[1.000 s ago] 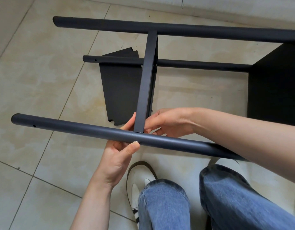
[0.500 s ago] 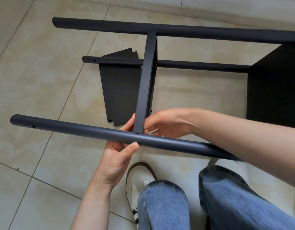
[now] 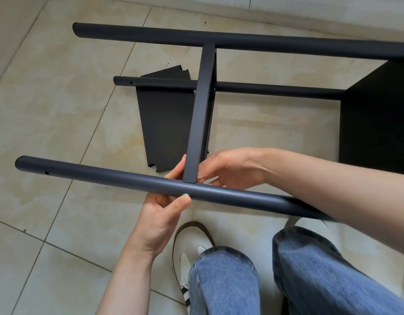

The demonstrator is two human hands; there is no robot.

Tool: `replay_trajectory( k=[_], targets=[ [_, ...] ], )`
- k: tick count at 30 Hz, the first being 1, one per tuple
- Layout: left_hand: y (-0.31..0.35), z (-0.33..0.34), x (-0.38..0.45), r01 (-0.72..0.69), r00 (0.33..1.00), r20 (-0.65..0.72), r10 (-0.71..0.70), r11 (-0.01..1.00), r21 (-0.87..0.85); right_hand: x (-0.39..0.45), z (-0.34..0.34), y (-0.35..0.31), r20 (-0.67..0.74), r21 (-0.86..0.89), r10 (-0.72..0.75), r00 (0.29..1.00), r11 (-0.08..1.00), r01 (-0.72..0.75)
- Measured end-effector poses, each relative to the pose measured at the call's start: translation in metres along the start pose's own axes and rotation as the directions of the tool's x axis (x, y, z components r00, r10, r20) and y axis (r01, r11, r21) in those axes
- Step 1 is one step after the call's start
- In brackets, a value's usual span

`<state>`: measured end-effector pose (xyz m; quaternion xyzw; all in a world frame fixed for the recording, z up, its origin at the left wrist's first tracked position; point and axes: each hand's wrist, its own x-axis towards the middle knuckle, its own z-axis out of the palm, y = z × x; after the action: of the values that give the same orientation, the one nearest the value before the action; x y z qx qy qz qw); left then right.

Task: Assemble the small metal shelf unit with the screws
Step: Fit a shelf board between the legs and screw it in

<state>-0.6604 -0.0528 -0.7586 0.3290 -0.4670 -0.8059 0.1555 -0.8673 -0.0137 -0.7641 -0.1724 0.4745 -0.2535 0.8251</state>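
Two hands at one joint: screw going into the near tube of the shelf frame.

Left hand [image 3: 161, 214] wraps the near tube [image 3: 128, 181] at lower centre, thumb pressing the silver screw head [image 3: 185, 195] against it, fingers curled behind. Right hand [image 3: 228, 169] pinches the foot of the crossbar [image 3: 199, 119] where it meets the tube. Frame lies on its side across the tiled floor [image 3: 48, 98], far tube [image 3: 241, 40] along the top, loose shelf panel [image 3: 164, 123] beneath. Risk, as I judge it: if the crossbar slips off the hole, the screw cross-threads or drops. Against the earlier frames: grips match; the frame sits slightly lower, otherwise unchanged.
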Motion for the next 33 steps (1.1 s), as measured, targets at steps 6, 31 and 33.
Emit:
replay_trajectory(
  k=[6, 31, 33],
  targets=[
    [0.001, 0.001, 0.000, -0.003, 1.000, 0.008, 0.003, 1.000, 0.013, 0.001, 0.003, 0.001, -0.012, -0.053, -0.018, 1.000, 0.998, 0.017],
    [-0.001, -0.001, 0.001, 0.008, 1.000, 0.010, -0.008, 1.000, 0.000, -0.002, 0.006, 0.003, -0.073, -0.055, -0.065, 0.995, 0.997, 0.061],
    [-0.001, -0.001, 0.001, 0.009, 1.000, 0.001, -0.009, 1.000, 0.000, -0.002, 0.007, 0.003, -0.085, -0.050, -0.049, 0.995, 0.998, 0.045]
  ],
)
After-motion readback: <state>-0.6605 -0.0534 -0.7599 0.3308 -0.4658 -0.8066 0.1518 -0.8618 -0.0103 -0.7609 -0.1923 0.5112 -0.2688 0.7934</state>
